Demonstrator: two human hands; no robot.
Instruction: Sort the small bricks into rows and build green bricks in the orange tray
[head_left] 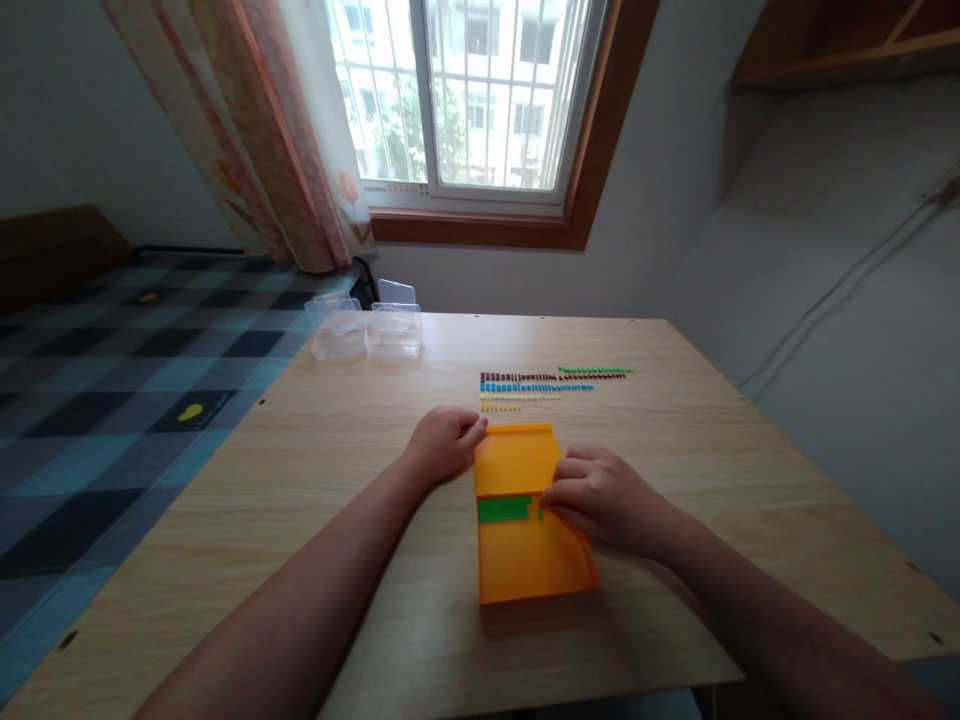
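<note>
An orange plastic tray (525, 560) lies on the wooden table (337, 500) in front of me, with a green strip (504, 509) across its middle. My left hand (444, 443) is curled against the tray's far left corner, fingers closed on its rim. My right hand (600, 495) rests on the tray's right side, fingertips pinched at a small green piece (540, 514) by the strip's right end. Beyond the tray lie rows of small pieces (547, 384): dark brown, green, blue, pale and yellow.
Clear plastic boxes (365, 328) stand at the table's far left corner. A bed with a checked blue cover (112, 380) lies to the left. A window and curtain are behind the table, a grey wall to the right.
</note>
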